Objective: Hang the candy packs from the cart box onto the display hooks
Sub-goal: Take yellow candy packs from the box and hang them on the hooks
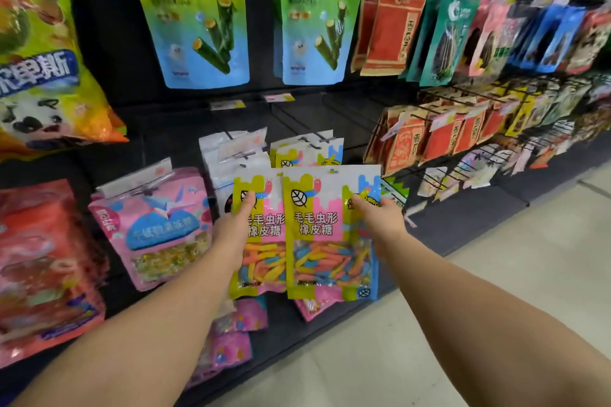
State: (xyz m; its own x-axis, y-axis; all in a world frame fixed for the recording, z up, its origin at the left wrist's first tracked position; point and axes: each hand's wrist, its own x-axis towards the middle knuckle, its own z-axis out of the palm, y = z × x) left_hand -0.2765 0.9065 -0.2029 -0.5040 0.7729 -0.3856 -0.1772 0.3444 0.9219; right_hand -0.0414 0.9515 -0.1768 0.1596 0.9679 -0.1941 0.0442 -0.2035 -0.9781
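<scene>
Candy packs, two of them, are held up side by side in front of the display rack, just below the matching packs (307,150) already hanging on their hook. The left hand (233,228) pinches the left pack (261,261) at its left edge, thumb on the front. The right hand (380,218) pinches the right pack (325,235) at its right edge in the same way, so each grip is pressed onto a pack. The packs look light, thin and floppy, with glossy film that may slip and loose gummy strips weighing down the lower half. Holding high, near the stiffer sealed top, should keep the hang hole (332,171) steady. The hole is small, so lining it up with the thin hook (317,135) probably needs care.
</scene>
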